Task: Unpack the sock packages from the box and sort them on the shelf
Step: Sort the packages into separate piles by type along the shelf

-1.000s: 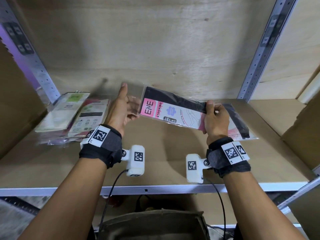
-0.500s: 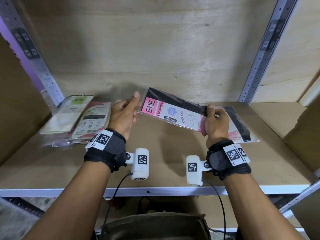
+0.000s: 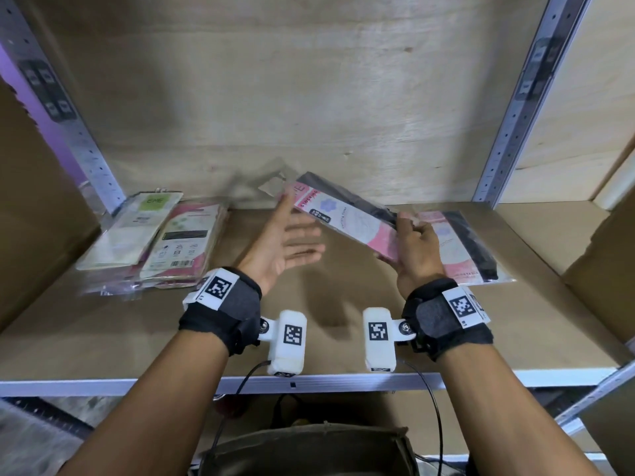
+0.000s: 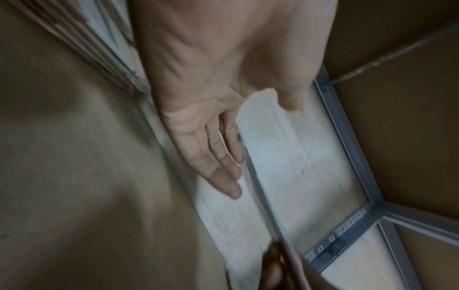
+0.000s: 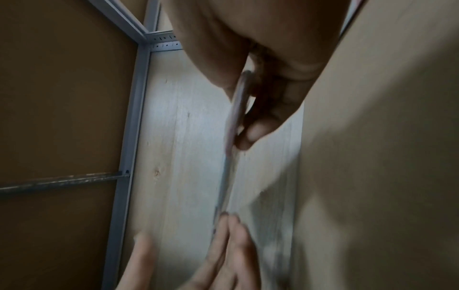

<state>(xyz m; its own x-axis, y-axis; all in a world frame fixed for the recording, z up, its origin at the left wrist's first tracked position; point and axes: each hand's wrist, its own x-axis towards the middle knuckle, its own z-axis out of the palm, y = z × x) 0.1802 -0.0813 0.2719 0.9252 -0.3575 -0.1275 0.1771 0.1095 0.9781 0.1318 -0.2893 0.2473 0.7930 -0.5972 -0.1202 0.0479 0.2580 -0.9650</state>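
As the left hand (image 3: 285, 249) has let go and spread flat, the right hand (image 3: 414, 249) alone pinches the stocking package (image 3: 343, 218) above the shelf (image 3: 137, 324), ready for placing.

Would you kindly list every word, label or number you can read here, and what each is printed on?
"ENE": green label of the pale sock package at the left.
"STOCKING": only roughly legible on the pink-labelled package in the right hand.
All other print and the barcode: too small or blurred.

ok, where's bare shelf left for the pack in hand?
Bare board lies mid-shelf, between the left stack and the pink-and-black pack lying right, under the held pack. Front strip is bare too. Left end is crowded; right end bare up to the cardboard box.
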